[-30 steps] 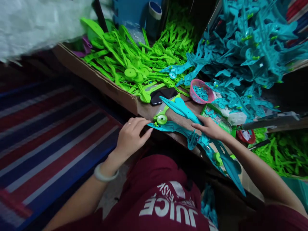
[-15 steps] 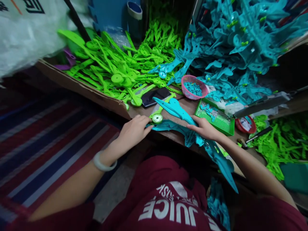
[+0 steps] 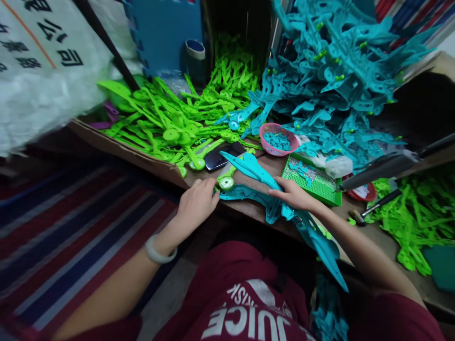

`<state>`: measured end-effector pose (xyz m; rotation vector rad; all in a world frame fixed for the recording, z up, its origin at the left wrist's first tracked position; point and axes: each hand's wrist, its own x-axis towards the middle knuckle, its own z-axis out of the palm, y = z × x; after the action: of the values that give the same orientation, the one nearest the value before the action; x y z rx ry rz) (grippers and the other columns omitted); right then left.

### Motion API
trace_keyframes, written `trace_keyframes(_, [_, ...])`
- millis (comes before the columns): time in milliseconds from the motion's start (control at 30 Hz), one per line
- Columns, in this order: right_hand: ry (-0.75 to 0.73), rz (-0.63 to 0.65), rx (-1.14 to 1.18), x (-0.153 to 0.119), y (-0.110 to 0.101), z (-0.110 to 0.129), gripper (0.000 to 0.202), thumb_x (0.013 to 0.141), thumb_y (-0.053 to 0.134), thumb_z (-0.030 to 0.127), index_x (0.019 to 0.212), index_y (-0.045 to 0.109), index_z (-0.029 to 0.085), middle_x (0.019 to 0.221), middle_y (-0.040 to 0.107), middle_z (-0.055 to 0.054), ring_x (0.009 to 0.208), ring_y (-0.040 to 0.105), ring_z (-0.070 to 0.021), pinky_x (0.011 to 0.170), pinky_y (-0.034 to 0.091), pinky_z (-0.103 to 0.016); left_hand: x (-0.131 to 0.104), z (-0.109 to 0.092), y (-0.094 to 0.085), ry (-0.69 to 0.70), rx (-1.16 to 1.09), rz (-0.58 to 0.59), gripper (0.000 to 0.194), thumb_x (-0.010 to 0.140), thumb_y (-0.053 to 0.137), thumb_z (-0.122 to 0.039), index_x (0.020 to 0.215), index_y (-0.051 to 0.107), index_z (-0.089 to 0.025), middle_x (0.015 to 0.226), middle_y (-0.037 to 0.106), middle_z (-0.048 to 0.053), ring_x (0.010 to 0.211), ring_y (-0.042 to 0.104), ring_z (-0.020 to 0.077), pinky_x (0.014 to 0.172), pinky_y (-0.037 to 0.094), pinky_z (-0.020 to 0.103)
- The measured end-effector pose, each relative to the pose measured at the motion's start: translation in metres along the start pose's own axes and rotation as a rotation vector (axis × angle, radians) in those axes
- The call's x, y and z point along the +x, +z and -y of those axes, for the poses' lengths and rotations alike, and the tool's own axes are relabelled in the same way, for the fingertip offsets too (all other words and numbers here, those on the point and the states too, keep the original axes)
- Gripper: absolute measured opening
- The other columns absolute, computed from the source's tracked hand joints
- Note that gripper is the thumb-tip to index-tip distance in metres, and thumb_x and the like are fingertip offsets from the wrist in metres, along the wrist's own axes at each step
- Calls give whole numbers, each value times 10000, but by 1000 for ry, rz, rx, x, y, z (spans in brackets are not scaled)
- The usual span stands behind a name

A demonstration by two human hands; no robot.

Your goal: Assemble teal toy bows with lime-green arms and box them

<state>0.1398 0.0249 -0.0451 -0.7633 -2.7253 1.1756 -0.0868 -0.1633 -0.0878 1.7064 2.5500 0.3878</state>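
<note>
My left hand [image 3: 198, 203] is closed at the round end of a long green plastic part [image 3: 226, 183], beside the left tip of a blue plastic part. Its fingertips are partly hidden, and the green part has a pale disc at this end. My right hand [image 3: 294, 193] is wrapped around the middle of the blue plastic part [image 3: 258, 171], which has long pointed blades. One blade points up and left across the table; another [image 3: 329, 258] slants down past the table's front edge. A lower blue section [image 3: 245, 192] stretches between my hands along that edge.
Behind lie a heap of green parts [image 3: 159, 118] and a tall pile of blue parts [image 3: 330, 76]. A phone [image 3: 216, 158], a pink basket [image 3: 266, 139], a green tray [image 3: 329, 196] of small pieces, a red basket [image 3: 369, 192] and a hammer [image 3: 382, 203] are close by.
The camera view has tilted and shifted slightly. My left fingers have curled further down at the green part's end, tucking the thumb. My right hand keeps its grip on the blue part.
</note>
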Motion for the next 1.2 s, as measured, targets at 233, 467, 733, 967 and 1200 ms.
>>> trace_keyframes(233, [5,53,-7,5,10,-7,398,917,571,475,1110,679,144,995,729,-58,883,640,-231,866,493,-358,12,15,11,-56,-218,-15,185,832,588,-297,993,597,-205,955,666,116,989,626,328,823,508,413])
trace_keyframes(467, [19,81,334,-1,0,-4,489,861,646,527,1203,689,180,888,697,-5,807,617,-185,743,490,-291,21,19,7,-80,-650,-199,173,819,595,-400,814,611,-227,890,663,70,941,621,279,930,491,434])
trace_keyframes(733, [229,192,766,-22,1,16,587,798,717,551,1213,674,138,576,423,83,465,342,-63,456,264,-223,29,-42,-7,-209,-1452,-286,400,755,740,-523,943,642,-184,843,726,47,820,733,209,780,589,337])
trace_keyframes(967, [162,102,588,-32,-2,17,584,860,669,542,1271,651,128,580,454,67,533,426,-88,521,310,-233,33,-73,-15,-283,-1937,-229,402,620,895,-420,842,660,-181,809,726,9,805,738,166,755,590,267])
trace_keyframes(1200, [175,87,543,-33,-2,17,584,857,670,539,1273,647,130,601,454,65,533,424,-86,519,304,-237,31,-79,-17,-297,-2093,-183,385,589,930,-350,819,680,-168,804,738,4,766,719,132,736,571,232])
